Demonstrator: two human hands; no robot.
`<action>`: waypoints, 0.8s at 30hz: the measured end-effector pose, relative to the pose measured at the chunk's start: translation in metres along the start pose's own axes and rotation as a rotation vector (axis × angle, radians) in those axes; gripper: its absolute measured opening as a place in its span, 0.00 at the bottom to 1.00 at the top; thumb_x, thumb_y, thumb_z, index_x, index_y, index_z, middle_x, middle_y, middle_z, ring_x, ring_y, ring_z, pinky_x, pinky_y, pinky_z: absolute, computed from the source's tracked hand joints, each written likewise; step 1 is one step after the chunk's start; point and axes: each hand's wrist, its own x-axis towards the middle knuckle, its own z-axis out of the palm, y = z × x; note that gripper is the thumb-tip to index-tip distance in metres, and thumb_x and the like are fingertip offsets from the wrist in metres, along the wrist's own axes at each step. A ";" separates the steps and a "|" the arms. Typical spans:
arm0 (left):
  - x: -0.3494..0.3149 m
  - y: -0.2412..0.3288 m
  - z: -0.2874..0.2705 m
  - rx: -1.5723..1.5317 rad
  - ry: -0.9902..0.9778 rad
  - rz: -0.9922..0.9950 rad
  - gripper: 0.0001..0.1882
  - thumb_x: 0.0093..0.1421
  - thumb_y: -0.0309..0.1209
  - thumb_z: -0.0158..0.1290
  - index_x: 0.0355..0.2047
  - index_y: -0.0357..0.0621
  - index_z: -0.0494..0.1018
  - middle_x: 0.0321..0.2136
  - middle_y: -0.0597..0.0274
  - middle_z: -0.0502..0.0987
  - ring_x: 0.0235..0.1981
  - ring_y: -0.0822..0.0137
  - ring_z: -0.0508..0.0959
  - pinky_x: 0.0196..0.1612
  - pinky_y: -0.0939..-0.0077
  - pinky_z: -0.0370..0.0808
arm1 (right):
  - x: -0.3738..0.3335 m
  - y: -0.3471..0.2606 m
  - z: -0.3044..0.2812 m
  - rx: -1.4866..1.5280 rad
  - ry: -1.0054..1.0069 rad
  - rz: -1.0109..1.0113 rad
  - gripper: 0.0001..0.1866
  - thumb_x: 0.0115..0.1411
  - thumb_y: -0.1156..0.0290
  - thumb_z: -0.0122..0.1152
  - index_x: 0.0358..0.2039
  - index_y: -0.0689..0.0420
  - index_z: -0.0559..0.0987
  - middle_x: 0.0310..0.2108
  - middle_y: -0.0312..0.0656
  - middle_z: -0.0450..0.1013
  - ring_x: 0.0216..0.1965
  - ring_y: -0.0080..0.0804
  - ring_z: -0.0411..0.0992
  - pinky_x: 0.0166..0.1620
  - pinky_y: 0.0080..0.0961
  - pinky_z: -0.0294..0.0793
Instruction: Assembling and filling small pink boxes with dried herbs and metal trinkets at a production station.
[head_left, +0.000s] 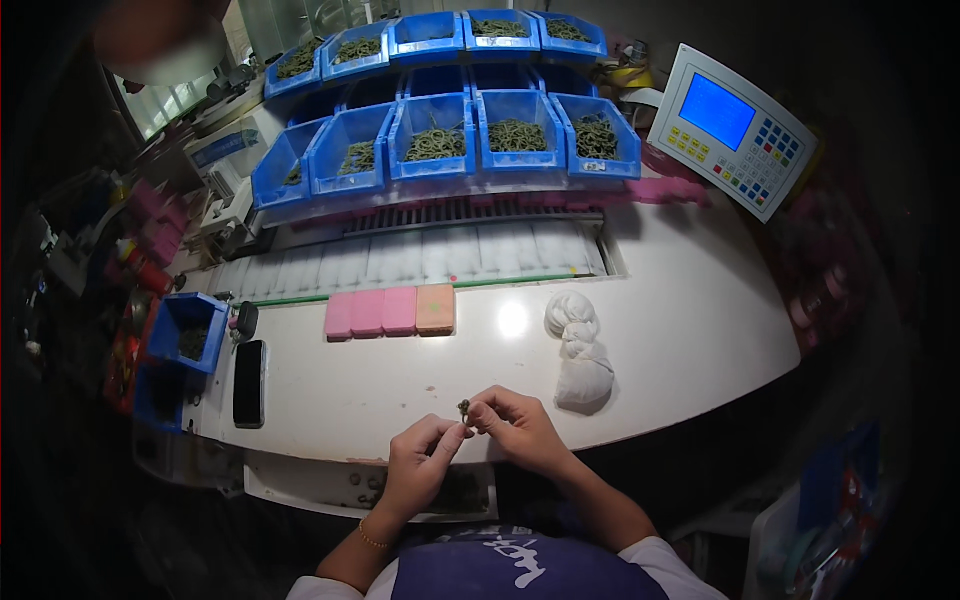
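Near the table's front edge, my left hand (424,452) and my right hand (517,428) meet, fingertips almost touching. Pinched between them is a small dark green piece (463,408), with a knobbly top sticking up above the fingers; the fingers cover its lower part. Both hands are closed on it. Just below, a pulled-out drawer (300,496) holds several small dark pieces. Beyond my hands, pink blocks (370,312) and an orange-brown block (436,309) lie side by side in a row.
Blue bins (345,178) of green ring-like pieces stand in tiers at the back. A knotted white cloth bundle (584,365) lies right of my hands, a phone (249,384) left. A control panel (728,130) with a blue screen stands far right. More blue bins (190,330) sit left.
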 end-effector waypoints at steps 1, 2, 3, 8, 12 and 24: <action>0.004 -0.002 -0.003 0.002 0.006 0.002 0.11 0.66 0.31 0.52 0.32 0.36 0.78 0.23 0.69 0.73 0.24 0.80 0.69 0.29 0.83 0.66 | 0.001 -0.001 -0.001 0.000 -0.006 -0.003 0.12 0.67 0.65 0.57 0.39 0.62 0.79 0.31 0.36 0.76 0.29 0.18 0.71 0.35 0.18 0.71; 0.010 -0.005 -0.008 0.040 0.078 -0.039 0.11 0.66 0.31 0.51 0.32 0.37 0.78 0.23 0.70 0.72 0.23 0.81 0.67 0.27 0.84 0.64 | 0.002 -0.002 -0.003 -0.050 0.049 0.054 0.13 0.67 0.65 0.56 0.39 0.63 0.79 0.31 0.37 0.77 0.29 0.18 0.71 0.35 0.18 0.71; 0.016 -0.009 -0.016 0.077 0.152 -0.080 0.11 0.66 0.31 0.51 0.32 0.38 0.78 0.22 0.72 0.71 0.22 0.83 0.66 0.25 0.85 0.62 | 0.003 -0.004 -0.004 -0.101 0.103 0.109 0.13 0.68 0.65 0.56 0.39 0.63 0.79 0.32 0.38 0.77 0.29 0.19 0.72 0.34 0.18 0.72; 0.118 -0.029 -0.107 -0.061 0.505 -0.099 0.14 0.67 0.36 0.50 0.32 0.40 0.80 0.19 0.74 0.69 0.16 0.84 0.62 0.19 0.87 0.57 | 0.000 0.025 -0.018 -0.136 0.234 0.111 0.14 0.68 0.65 0.55 0.39 0.63 0.80 0.32 0.41 0.77 0.30 0.22 0.75 0.35 0.20 0.74; 0.229 0.013 -0.206 -0.016 0.457 0.080 0.16 0.68 0.41 0.49 0.32 0.42 0.76 0.18 0.75 0.65 0.13 0.85 0.58 0.15 0.87 0.52 | 0.004 0.024 -0.013 -0.249 0.119 0.068 0.13 0.67 0.65 0.55 0.38 0.64 0.80 0.31 0.41 0.77 0.31 0.23 0.75 0.36 0.20 0.76; 0.163 -0.054 -0.037 0.985 -0.079 0.462 0.44 0.41 0.46 0.69 0.57 0.42 0.67 0.56 0.49 0.69 0.61 0.45 0.62 0.65 0.50 0.52 | 0.008 0.020 -0.020 -0.060 0.104 0.137 0.12 0.67 0.66 0.56 0.40 0.62 0.80 0.32 0.39 0.77 0.29 0.19 0.73 0.35 0.19 0.74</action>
